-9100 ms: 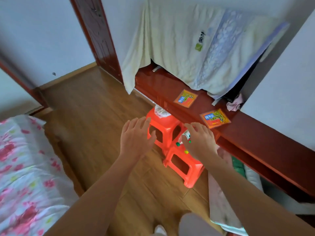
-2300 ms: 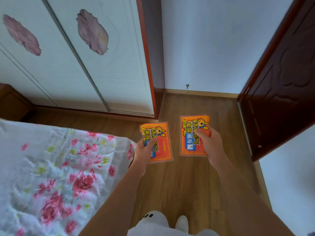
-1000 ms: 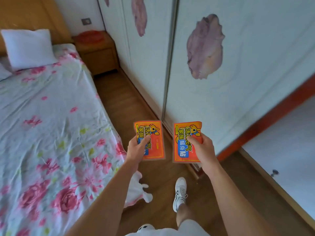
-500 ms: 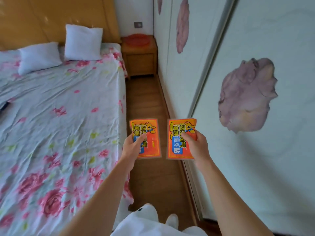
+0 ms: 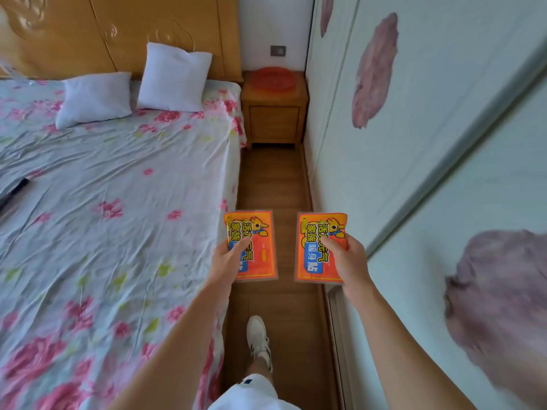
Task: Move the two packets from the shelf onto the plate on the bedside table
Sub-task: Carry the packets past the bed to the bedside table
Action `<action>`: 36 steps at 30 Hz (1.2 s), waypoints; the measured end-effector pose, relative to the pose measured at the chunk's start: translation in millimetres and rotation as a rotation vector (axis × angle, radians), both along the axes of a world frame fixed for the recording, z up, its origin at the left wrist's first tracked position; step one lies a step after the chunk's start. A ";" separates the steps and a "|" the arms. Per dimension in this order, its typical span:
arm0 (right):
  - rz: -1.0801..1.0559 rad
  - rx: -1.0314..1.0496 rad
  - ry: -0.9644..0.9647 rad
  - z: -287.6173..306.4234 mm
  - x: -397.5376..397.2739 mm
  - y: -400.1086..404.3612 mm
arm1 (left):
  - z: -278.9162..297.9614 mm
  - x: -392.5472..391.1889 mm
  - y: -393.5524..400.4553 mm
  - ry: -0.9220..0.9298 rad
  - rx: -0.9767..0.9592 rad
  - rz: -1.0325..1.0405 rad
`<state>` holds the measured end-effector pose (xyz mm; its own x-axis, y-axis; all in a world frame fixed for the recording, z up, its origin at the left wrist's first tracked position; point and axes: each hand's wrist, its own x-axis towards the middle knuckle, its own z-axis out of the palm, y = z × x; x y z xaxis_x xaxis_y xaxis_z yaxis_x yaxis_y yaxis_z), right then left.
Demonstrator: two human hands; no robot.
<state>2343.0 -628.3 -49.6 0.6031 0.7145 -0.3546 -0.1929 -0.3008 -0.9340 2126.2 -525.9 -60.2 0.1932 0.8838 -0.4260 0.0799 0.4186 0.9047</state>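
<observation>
Head view: left hand (image 5: 226, 263) pinches 1 orange packet (image 5: 257, 247), right hand (image 5: 346, 261) pinches the other packet (image 5: 313, 250), side by side above a narrow floor aisle (image 5: 272, 179) between floral bed (image 5: 118, 187) and wardrobe doors (image 5: 399, 143); red plate (image 5: 273, 79) sits on the far bedside surface (image 5: 273, 113)

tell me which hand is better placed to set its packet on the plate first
Right, marginally. The right hand and its packet line up with the red plate on the bedside table ahead; the left hand rides nearer the bed. Both are still far off.
</observation>
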 end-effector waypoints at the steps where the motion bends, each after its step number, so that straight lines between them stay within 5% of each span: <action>1: 0.003 -0.004 -0.004 0.3 6.1 23.3 | 0.7 7.0 21.1 -0.009 -0.013 -0.004; 19: 0.005 -0.043 -0.021 -11.3 110.3 334.3 | 6.2 113.9 325.1 0.029 -0.087 0.023; 36: 0.116 0.032 -0.004 -0.3 287.2 625.9 | 20.9 289.5 590.4 0.010 -0.074 0.134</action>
